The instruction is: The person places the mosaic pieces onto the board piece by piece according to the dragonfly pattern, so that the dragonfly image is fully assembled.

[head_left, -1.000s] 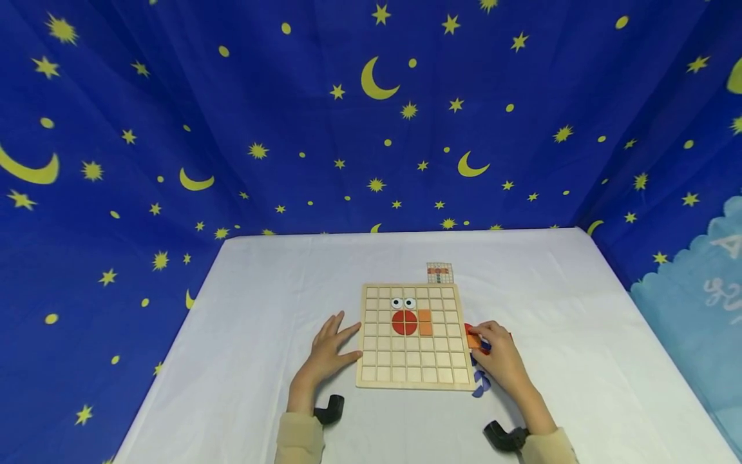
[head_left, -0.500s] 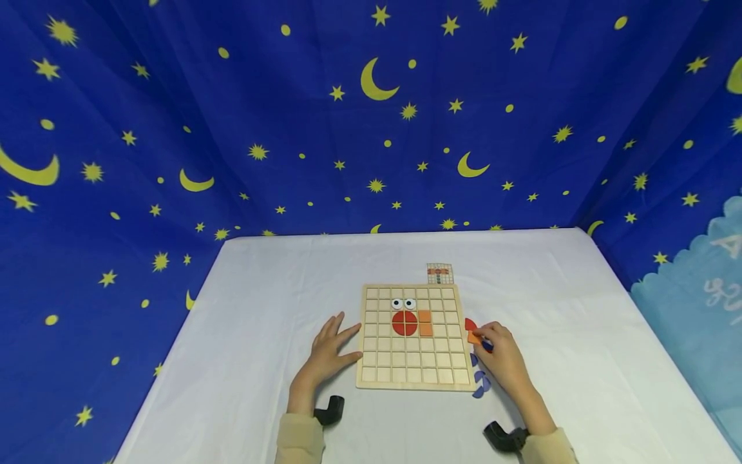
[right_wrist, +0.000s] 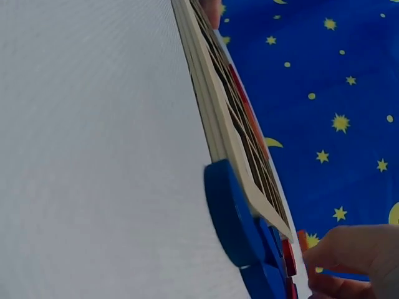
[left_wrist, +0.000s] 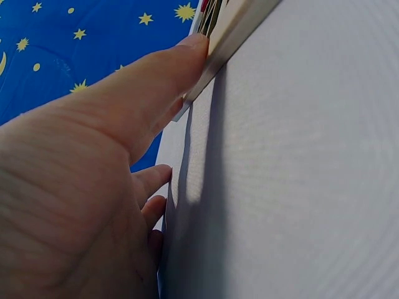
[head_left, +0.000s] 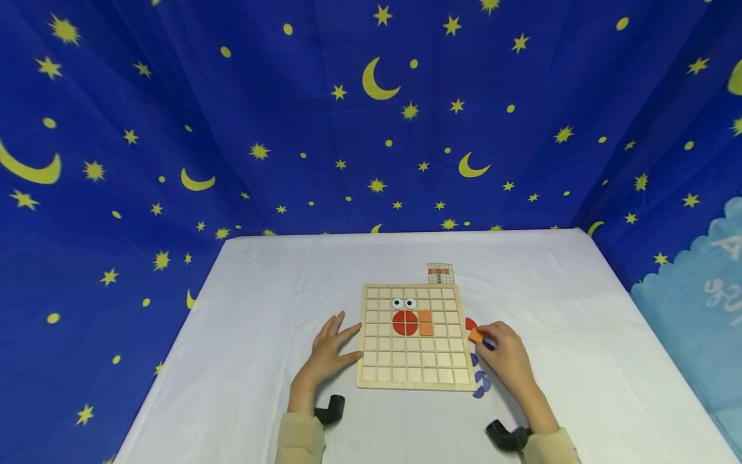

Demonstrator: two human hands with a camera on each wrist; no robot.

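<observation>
A wooden grid board [head_left: 382,374] lies on the white table. It holds two eye pieces [head_left: 397,303], a red disc of quarter pieces [head_left: 399,318] and two orange square tiles [head_left: 426,329]. My left hand [head_left: 327,351] rests at the board's left edge, fingers spread; the left wrist view has its thumb [left_wrist: 168,71] touching the rim. Just off the right edge, my right hand [head_left: 508,354] pinches a loose orange square tile [head_left: 475,336] between thumb and fingertips. A dark blue piece [head_left: 489,346] shows under that hand, partly hidden; whether it is held I cannot tell.
Beside the board's right edge lie a red rounded piece [head_left: 470,323] and several blue-purple rounded pieces [head_left: 485,383]. A small printed grid card [head_left: 440,273] sits behind the board's far edge. Blue star-patterned cloth [head_left: 301,116] hangs around the table.
My right hand has drawn the orange tile slightly and tilted it, uncovering more of the red and blue pieces near it. The left hand and the board stay in place.
</observation>
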